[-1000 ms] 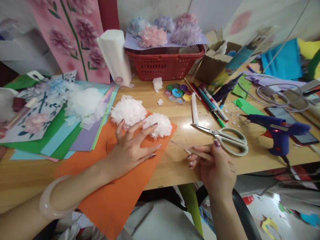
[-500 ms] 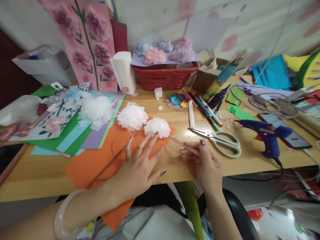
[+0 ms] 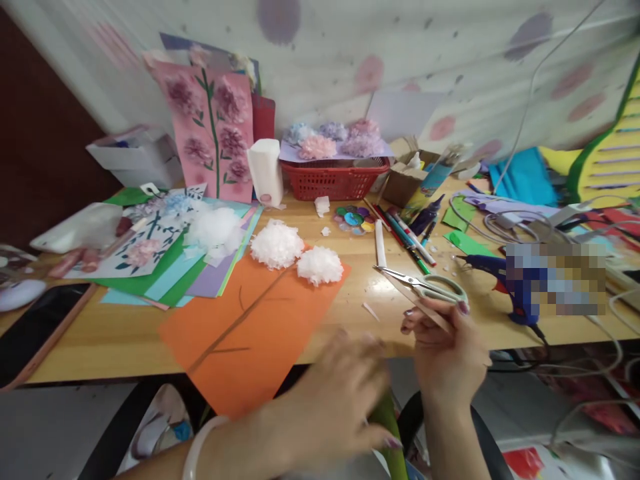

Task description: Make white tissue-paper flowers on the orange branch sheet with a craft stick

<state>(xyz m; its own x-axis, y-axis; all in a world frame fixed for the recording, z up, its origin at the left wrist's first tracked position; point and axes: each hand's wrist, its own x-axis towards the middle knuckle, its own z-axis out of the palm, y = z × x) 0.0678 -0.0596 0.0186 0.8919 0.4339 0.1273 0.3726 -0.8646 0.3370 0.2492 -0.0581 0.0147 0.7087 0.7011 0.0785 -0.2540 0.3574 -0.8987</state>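
An orange paper sheet lies at the table's front edge with a thin brown stem line drawn on it. Two white tissue flowers sit at its far end. My right hand is closed on a thin tan paper strip, held just in front of the scissors. My left hand is off the sheet, below the table edge, smeared by motion; its fingers look loosely spread near a green thing.
Red basket with pastel tissue flowers at the back. Paint palette, markers, blue glue gun, cables at right. Stacked coloured papers, a pink flower board and a phone at left.
My left hand has lifted off the orange sheet and drawn back below the table edge. My right hand has moved right with the strip. The view has tilted up.
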